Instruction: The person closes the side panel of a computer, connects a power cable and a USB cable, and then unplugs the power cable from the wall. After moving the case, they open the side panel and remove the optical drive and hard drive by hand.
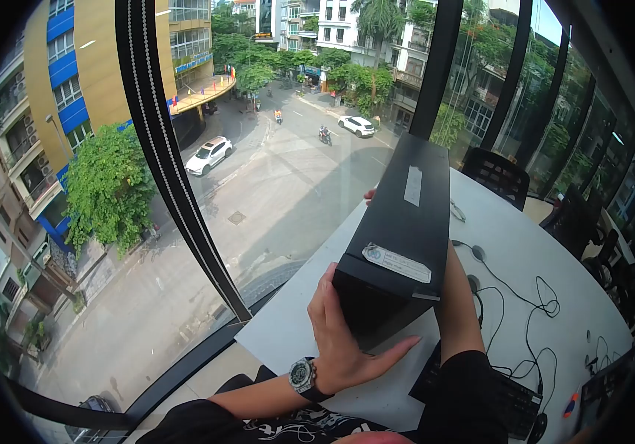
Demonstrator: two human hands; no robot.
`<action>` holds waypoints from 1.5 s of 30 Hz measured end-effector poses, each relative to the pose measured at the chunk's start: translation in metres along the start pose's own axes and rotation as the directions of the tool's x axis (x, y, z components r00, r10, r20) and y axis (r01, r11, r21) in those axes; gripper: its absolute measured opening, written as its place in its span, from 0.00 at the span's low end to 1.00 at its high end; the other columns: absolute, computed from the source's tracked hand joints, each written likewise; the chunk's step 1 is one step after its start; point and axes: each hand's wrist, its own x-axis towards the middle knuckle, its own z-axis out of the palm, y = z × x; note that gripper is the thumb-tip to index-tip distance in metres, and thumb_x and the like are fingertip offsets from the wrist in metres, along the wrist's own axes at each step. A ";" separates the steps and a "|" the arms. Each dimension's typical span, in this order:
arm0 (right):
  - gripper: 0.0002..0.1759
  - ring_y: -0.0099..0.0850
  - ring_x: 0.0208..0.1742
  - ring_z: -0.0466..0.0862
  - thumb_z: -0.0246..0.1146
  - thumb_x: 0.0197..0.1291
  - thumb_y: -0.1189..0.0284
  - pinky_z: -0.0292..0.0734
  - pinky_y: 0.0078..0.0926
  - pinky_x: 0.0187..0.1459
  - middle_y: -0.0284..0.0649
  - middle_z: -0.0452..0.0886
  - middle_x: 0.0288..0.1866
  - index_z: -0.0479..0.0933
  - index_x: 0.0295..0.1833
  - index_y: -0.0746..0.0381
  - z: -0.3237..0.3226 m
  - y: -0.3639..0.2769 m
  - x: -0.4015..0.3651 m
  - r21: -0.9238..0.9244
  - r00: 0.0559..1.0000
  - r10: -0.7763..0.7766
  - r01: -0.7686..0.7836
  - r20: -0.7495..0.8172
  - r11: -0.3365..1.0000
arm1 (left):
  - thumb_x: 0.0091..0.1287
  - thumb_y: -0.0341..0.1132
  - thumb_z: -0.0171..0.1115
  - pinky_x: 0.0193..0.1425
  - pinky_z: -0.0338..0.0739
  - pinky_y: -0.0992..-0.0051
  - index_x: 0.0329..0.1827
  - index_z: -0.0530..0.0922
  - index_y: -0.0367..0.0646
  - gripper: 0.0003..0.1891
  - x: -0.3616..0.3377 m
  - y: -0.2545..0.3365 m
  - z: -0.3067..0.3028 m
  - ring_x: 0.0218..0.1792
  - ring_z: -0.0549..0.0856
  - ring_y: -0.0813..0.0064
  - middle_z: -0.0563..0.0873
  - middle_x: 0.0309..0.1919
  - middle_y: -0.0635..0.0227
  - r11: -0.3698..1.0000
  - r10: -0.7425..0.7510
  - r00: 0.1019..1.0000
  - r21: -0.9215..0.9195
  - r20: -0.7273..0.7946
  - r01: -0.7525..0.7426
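Observation:
A black desktop computer case point(399, 222) is held tilted over the white table, with a label near its close end and a paler strip farther up. My left hand point(343, 351), with a watch at the wrist, presses against the near end of the case. Its fingers lie along the left corner and its thumb sticks out to the right. My right arm reaches along the right side and passes behind the case. Only fingertips of my right hand point(370, 194) show, past the far left edge; the rest is hidden.
The white table point(288, 325) has loose black cables point(536, 303) and a keyboard point(513, 403) on the right. A mesh chair point(496, 174) stands beyond its far edge. Tall window panes with a dark frame point(184, 185) border the left, with a street below.

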 end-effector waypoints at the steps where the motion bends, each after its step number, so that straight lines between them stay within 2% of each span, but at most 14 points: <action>1: 0.31 0.32 0.57 0.82 0.58 0.78 0.50 0.79 0.30 0.61 0.42 0.82 0.61 0.75 0.70 0.66 0.001 0.001 0.000 -0.005 1.000 -0.009 0.009 -0.003 1.000 | 0.51 0.50 0.87 0.78 0.61 0.52 0.84 0.40 0.28 0.71 0.001 -0.001 0.001 0.77 0.64 0.41 0.61 0.77 0.34 0.997 -0.006 0.998 0.070 -0.068 0.011; 7: 0.31 0.33 0.58 0.82 0.58 0.78 0.51 0.79 0.31 0.62 0.43 0.82 0.62 0.74 0.70 0.66 -0.007 0.007 -0.005 -0.029 0.996 -0.092 0.092 -0.004 0.995 | 0.41 0.55 0.90 0.79 0.59 0.53 0.84 0.36 0.28 0.81 0.017 -0.024 -0.006 0.76 0.64 0.45 0.58 0.75 0.39 0.961 0.088 0.993 0.269 -0.080 -0.063; 11: 0.31 0.33 0.58 0.83 0.58 0.78 0.51 0.79 0.31 0.62 0.43 0.81 0.63 0.74 0.71 0.66 -0.017 0.012 -0.034 0.002 0.992 -0.121 0.121 -0.019 0.993 | 0.47 0.48 0.82 0.82 0.58 0.54 0.87 0.38 0.32 0.72 0.050 -0.068 -0.033 0.78 0.66 0.51 0.60 0.79 0.43 0.994 0.108 0.991 0.006 -0.075 -0.107; 13: 0.27 0.35 0.64 0.82 0.59 0.79 0.60 0.80 0.33 0.67 0.43 0.80 0.66 0.72 0.72 0.66 -0.016 0.014 -0.049 0.460 0.988 0.097 -0.030 -0.123 0.888 | 0.47 0.48 0.81 0.80 0.61 0.55 0.87 0.40 0.32 0.71 0.062 -0.080 -0.042 0.76 0.69 0.50 0.64 0.76 0.43 0.990 0.115 0.991 -0.070 -0.069 -0.119; 17: 0.28 0.35 0.64 0.83 0.61 0.77 0.60 0.80 0.32 0.67 0.43 0.80 0.66 0.72 0.73 0.67 -0.023 0.005 -0.086 0.679 0.976 0.188 -0.064 -0.111 0.732 | 0.50 0.53 0.78 0.81 0.60 0.57 0.88 0.42 0.38 0.68 0.059 -0.093 -0.045 0.78 0.67 0.53 0.62 0.80 0.46 0.952 -0.039 0.999 -0.303 0.001 0.038; 18: 0.28 0.34 0.65 0.83 0.62 0.77 0.60 0.80 0.32 0.67 0.43 0.80 0.66 0.72 0.73 0.67 -0.025 0.004 -0.100 0.742 0.968 0.225 -0.070 -0.111 0.666 | 0.52 0.55 0.78 0.81 0.60 0.57 0.88 0.42 0.39 0.68 0.053 -0.095 -0.050 0.78 0.67 0.54 0.62 0.80 0.47 0.971 -0.078 0.997 -0.228 -0.013 0.073; 19: 0.29 0.35 0.64 0.83 0.61 0.77 0.59 0.80 0.32 0.66 0.43 0.80 0.65 0.71 0.74 0.67 -0.025 0.001 -0.109 0.734 0.969 0.213 -0.054 -0.126 0.677 | 0.54 0.57 0.77 0.81 0.61 0.57 0.89 0.42 0.41 0.67 0.046 -0.095 -0.050 0.78 0.67 0.54 0.61 0.81 0.48 0.983 -0.108 0.994 -0.150 -0.026 0.103; 21: 0.33 0.34 0.65 0.82 0.61 0.76 0.55 0.79 0.32 0.67 0.43 0.80 0.66 0.70 0.75 0.66 -0.027 -0.003 -0.117 0.753 0.955 0.286 -0.133 -0.076 0.644 | 0.64 0.70 0.67 0.81 0.59 0.59 0.86 0.48 0.39 0.60 0.027 -0.079 -0.035 0.78 0.66 0.58 0.66 0.77 0.52 0.917 -0.284 0.959 -0.291 -0.003 0.271; 26: 0.34 0.32 0.64 0.81 0.58 0.76 0.52 0.77 0.29 0.66 0.43 0.80 0.65 0.71 0.75 0.66 -0.018 -0.032 -0.139 0.782 0.932 0.318 -0.064 -0.176 0.620 | 0.70 0.70 0.61 0.79 0.62 0.60 0.81 0.61 0.33 0.52 0.020 -0.108 -0.023 0.76 0.70 0.59 0.71 0.74 0.53 0.947 -0.196 0.971 -0.283 -0.135 0.152; 32: 0.27 0.24 0.51 0.80 0.49 0.80 0.51 0.74 0.30 0.58 0.32 0.83 0.48 0.80 0.62 0.62 -0.032 -0.044 -0.198 0.429 0.869 0.400 -0.255 -0.291 0.867 | 0.76 0.66 0.55 0.78 0.67 0.62 0.79 0.64 0.33 0.45 0.055 -0.202 -0.016 0.71 0.76 0.62 0.75 0.73 0.54 0.793 -0.297 0.950 -0.532 0.090 0.298; 35: 0.28 0.24 0.51 0.81 0.47 0.81 0.51 0.74 0.29 0.58 0.32 0.83 0.49 0.80 0.61 0.62 -0.051 -0.031 -0.216 0.428 0.912 0.379 -0.282 -0.159 0.859 | 0.77 0.64 0.53 0.78 0.68 0.63 0.78 0.66 0.34 0.42 0.079 -0.219 0.000 0.70 0.78 0.62 0.77 0.71 0.56 0.713 -0.320 0.930 -0.600 0.181 0.362; 42: 0.27 0.27 0.54 0.83 0.48 0.82 0.52 0.74 0.29 0.60 0.35 0.86 0.53 0.82 0.62 0.60 -0.054 -0.054 -0.257 0.402 0.847 0.427 -0.288 -0.317 0.869 | 0.81 0.64 0.45 0.78 0.69 0.63 0.79 0.67 0.41 0.38 0.103 -0.231 0.033 0.71 0.77 0.63 0.77 0.72 0.61 0.642 -0.363 0.876 -0.597 0.317 0.482; 44: 0.23 0.33 0.56 0.84 0.54 0.80 0.57 0.75 0.31 0.63 0.40 0.88 0.55 0.83 0.61 0.62 -0.065 -0.063 -0.269 0.139 0.888 0.327 -0.297 -0.324 0.945 | 0.80 0.65 0.46 0.79 0.67 0.64 0.80 0.65 0.39 0.39 0.102 -0.233 0.034 0.72 0.76 0.62 0.76 0.73 0.59 0.645 -0.359 0.884 -0.605 0.300 0.468; 45: 0.23 0.33 0.56 0.84 0.54 0.80 0.57 0.75 0.31 0.63 0.40 0.88 0.55 0.83 0.61 0.62 -0.071 -0.071 -0.278 0.135 0.884 0.337 -0.310 -0.325 0.941 | 0.80 0.65 0.46 0.79 0.66 0.64 0.81 0.63 0.38 0.41 0.103 -0.234 0.035 0.73 0.75 0.62 0.75 0.74 0.58 0.653 -0.351 0.895 -0.614 0.274 0.444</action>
